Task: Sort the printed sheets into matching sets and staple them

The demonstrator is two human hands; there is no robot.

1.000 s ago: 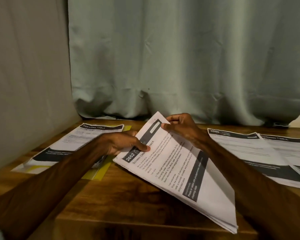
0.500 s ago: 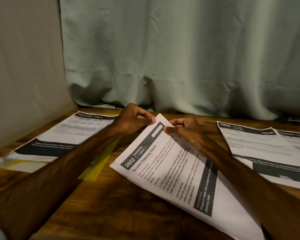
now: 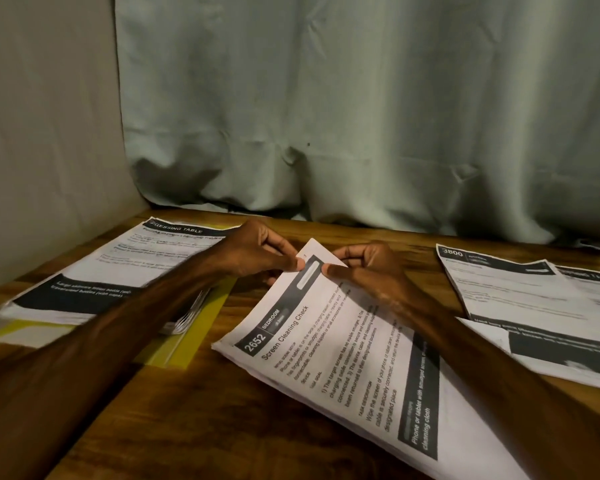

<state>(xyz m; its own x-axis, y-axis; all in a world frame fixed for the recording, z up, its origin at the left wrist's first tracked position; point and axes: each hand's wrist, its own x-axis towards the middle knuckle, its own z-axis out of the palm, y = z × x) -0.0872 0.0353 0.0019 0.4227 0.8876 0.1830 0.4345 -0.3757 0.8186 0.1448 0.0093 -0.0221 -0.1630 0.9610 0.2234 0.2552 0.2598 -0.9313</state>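
Paper is pinched at one corner by both hands: the left hand nips the far corner of the 2652 stack, and the right hand grips it just beside. If either pinch loosens, the thin sheets could skew or crease. From the hands the stack runs back toward the person on the counter, between the dressing-table pile and the 3800 sheets.

Blurred right sheets, centre stack cut off below, left sheets part-hidden behind forearm.
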